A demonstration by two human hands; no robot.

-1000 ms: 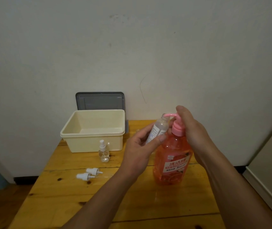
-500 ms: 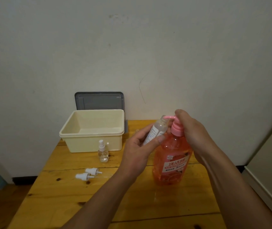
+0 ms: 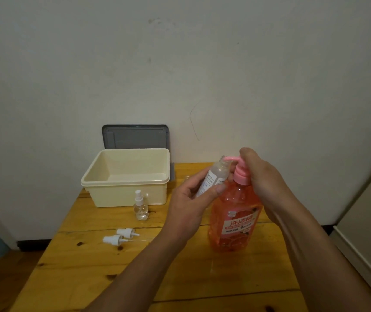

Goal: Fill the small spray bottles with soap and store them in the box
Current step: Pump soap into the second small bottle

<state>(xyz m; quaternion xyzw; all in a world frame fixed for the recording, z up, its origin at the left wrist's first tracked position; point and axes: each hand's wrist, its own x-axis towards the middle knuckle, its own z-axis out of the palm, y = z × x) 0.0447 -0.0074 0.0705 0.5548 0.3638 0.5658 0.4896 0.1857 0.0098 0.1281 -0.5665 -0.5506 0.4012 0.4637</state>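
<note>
My left hand [image 3: 189, 199] grips a small clear spray bottle [image 3: 214, 179] without its cap, tilted so its open neck sits under the pink pump spout. The big orange soap bottle [image 3: 234, 219] stands on the wooden table [image 3: 90, 273]. My right hand [image 3: 263, 176] rests on the pink pump head [image 3: 239, 174], fingers curled over its top. A second small clear spray bottle [image 3: 140, 206] with its white cap on stands in front of the cream box [image 3: 123, 179], which is open and looks empty.
Two white spray caps [image 3: 121, 236] lie on the table left of my left arm. A grey lid [image 3: 135, 137] leans against the wall behind the box. A pale cabinet edge [image 3: 365, 244] runs along the right.
The pump head went down slightly half a second ago and now sits a little higher. The small bottle stays at the spout; both hands keep their places.
</note>
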